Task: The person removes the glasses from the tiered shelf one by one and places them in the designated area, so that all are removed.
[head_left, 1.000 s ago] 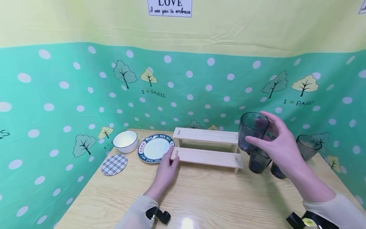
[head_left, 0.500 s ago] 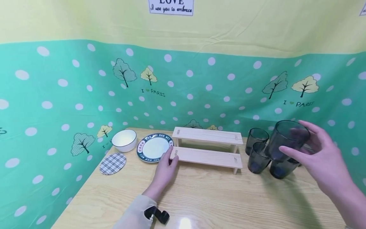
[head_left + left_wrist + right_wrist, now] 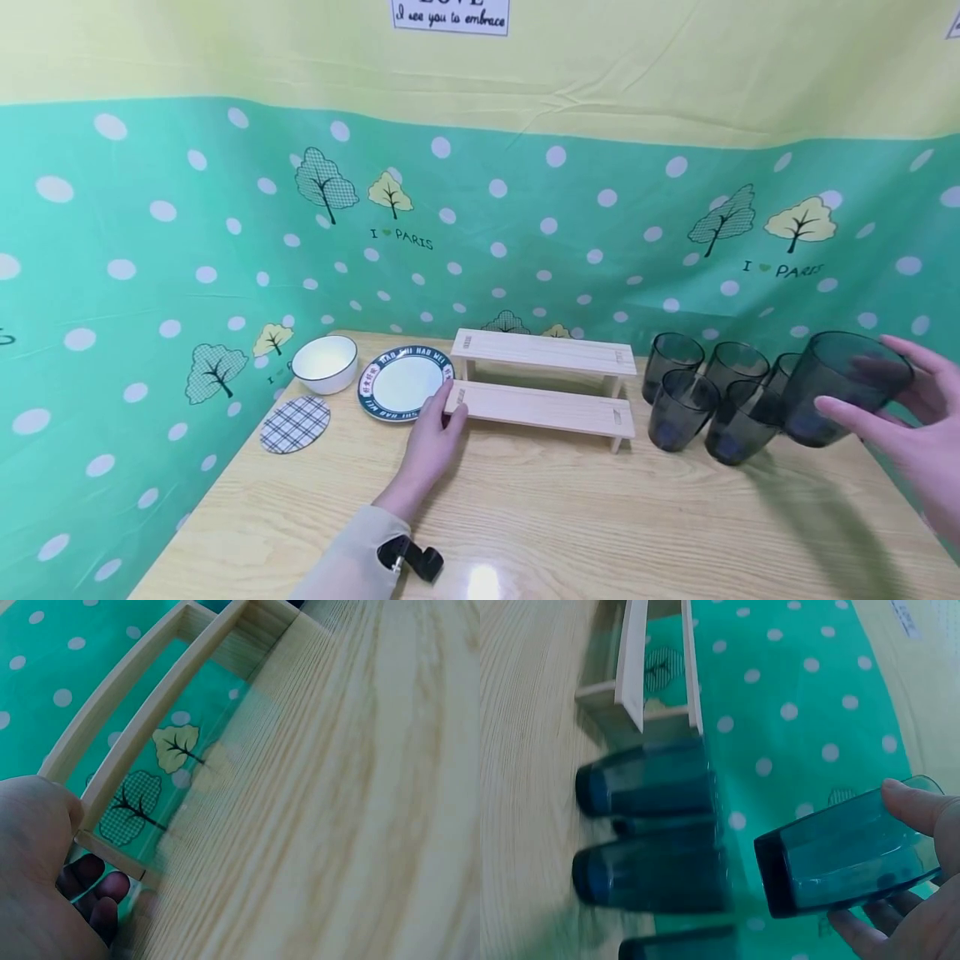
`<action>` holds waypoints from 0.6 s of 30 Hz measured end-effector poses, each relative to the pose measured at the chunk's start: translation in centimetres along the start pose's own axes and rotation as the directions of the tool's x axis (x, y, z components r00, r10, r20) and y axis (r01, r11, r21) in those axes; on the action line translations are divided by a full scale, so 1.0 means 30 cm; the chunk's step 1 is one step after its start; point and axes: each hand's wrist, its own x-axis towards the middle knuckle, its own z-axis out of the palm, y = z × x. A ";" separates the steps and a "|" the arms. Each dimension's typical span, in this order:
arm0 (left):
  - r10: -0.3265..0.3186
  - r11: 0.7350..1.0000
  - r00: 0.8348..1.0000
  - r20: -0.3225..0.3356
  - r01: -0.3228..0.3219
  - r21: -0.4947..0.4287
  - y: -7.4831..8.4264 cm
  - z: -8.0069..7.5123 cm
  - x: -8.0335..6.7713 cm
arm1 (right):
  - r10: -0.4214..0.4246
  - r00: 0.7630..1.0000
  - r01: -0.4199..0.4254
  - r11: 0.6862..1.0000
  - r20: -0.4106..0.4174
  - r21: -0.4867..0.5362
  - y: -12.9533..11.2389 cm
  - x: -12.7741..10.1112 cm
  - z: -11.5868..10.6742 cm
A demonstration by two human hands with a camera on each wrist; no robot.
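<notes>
The right hand (image 3: pixel 911 425) has a dark glass tumbler (image 3: pixel 840 390) up in the air at the far right of the table (image 3: pixel 570 517), thumb on the near side, fingers curled round the far side. The tumbler tilts, its rim up toward the fingers and its base down toward the left; in the right wrist view it (image 3: pixel 847 855) sits clear of the tabletop. Just left of it stands a cluster of matching tumblers (image 3: pixel 701 400), close-packed beside the rack's right end.

Over on the other side, the left hand (image 3: pixel 435 437) rests on the table with its fingers against the left end of the wooden two-step rack (image 3: pixel 543 387), at the lower step. In the left wrist view the fingers (image 3: pixel 94 889) curl loosely by the rack's end frame (image 3: pixel 120 787); a real grip cannot be made out.

A green-rimmed plate (image 3: pixel 405 385), a white bowl (image 3: pixel 325 363) and a checked coaster (image 3: pixel 295 423) lie left of the rack.
</notes>
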 end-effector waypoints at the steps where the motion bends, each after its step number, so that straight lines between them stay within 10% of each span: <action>1: 0.000 1.000 1.000 -0.001 0.000 0.000 -0.001 0.000 0.000 | -0.004 1.000 0.004 1.000 -0.019 -0.008 0.010 0.002 -0.007; 18: -0.002 1.000 1.000 0.002 0.002 0.000 -0.003 0.002 0.003 | 0.216 0.951 -0.242 0.966 -0.221 -0.094 0.225 0.029 -0.040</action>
